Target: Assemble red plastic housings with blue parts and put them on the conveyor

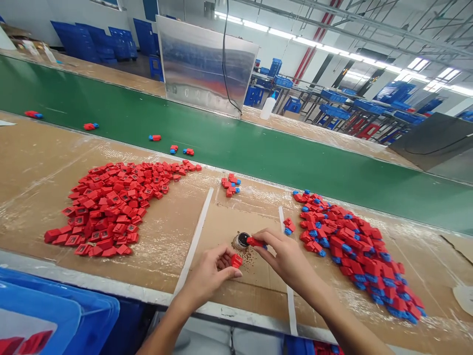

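Note:
My left hand (214, 271) pinches a small red plastic block (236, 261) between thumb and fingers, low over the cardboard. In my right hand (277, 249) is a red-and-blue plastic piece (255, 241), its red end at the rim of a small round pot with dark contents (242, 240). Brown specks lie scattered around the pot. To the left spreads a large heap of red blocks (111, 202). A heap of red-and-blue pieces (354, 246) lies to the right, with one loose piece (289, 226) beside my right hand.
Beyond the cardboard-covered table (166, 236) runs a green conveyor belt (258, 148) carrying several red-and-blue pieces. A small cluster of pieces (231, 185) lies near the belt. A metal panel (207, 64) and white bottle (268, 106) stand behind it. Blue bins (55, 310) are at lower left.

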A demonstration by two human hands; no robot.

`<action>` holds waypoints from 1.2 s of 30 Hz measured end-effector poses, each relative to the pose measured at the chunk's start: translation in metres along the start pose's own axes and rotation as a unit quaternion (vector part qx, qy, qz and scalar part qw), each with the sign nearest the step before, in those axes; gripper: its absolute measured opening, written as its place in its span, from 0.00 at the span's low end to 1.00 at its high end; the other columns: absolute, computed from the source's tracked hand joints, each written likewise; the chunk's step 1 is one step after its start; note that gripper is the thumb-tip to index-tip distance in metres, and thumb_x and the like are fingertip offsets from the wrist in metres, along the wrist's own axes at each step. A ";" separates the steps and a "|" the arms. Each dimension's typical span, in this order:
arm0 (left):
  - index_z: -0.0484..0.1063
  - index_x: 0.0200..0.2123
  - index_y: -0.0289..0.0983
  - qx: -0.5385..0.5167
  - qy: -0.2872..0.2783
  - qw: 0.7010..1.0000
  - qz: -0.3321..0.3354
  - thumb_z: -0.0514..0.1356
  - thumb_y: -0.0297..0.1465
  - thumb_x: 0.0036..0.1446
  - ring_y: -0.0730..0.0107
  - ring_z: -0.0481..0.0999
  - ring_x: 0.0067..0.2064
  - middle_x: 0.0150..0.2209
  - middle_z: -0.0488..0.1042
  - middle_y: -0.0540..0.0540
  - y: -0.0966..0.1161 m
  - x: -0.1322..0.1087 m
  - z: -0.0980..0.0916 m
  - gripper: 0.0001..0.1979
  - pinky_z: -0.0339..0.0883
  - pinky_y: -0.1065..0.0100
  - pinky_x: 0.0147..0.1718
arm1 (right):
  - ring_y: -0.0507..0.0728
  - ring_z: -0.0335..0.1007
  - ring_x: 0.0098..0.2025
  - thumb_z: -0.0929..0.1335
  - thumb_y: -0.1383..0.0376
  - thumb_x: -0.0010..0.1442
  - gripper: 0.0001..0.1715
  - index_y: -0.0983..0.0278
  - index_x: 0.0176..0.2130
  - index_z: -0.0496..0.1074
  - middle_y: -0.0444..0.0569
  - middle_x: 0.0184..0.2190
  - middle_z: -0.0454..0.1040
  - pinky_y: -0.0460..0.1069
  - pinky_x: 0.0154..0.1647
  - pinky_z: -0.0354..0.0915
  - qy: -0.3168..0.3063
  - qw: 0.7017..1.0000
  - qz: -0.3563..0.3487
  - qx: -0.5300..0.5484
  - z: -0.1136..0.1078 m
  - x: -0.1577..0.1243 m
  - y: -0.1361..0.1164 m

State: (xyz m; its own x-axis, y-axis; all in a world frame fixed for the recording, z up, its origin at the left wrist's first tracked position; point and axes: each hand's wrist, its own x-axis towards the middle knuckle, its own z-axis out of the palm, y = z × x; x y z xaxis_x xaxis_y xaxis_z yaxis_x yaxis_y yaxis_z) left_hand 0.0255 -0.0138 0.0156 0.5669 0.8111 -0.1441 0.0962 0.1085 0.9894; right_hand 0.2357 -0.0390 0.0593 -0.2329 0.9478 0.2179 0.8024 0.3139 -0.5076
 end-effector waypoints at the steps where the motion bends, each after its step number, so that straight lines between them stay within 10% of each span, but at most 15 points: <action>1: 0.72 0.33 0.36 -0.005 0.002 1.000 -0.001 0.65 0.31 0.49 0.69 0.69 0.33 0.29 0.72 0.50 -0.001 0.000 0.000 0.08 0.63 0.71 0.33 | 0.56 0.74 0.39 0.66 0.68 0.63 0.06 0.61 0.42 0.71 0.48 0.38 0.76 0.49 0.40 0.68 0.005 1.000 -0.002 0.001 -0.001 0.000 0.000; 36: 0.75 0.36 0.35 -0.119 -0.049 0.990 -0.051 0.66 0.29 0.47 0.75 0.66 0.27 0.25 0.69 0.52 -0.005 -0.004 -0.006 0.10 0.59 0.75 0.26 | 0.57 0.74 0.40 0.66 0.65 0.64 0.08 0.60 0.43 0.74 0.51 0.38 0.76 0.49 0.40 0.70 0.005 0.991 0.021 0.130 0.023 -0.024 -0.032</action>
State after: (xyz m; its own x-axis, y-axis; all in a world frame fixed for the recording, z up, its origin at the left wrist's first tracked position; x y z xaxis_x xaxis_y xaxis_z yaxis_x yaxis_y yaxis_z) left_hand 0.0185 -0.0141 0.0112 0.6420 0.7304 -0.2332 -0.0324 0.3297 0.9435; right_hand 0.2026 -0.0705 0.0515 -0.1956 0.9604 0.1985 0.6425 0.2784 -0.7139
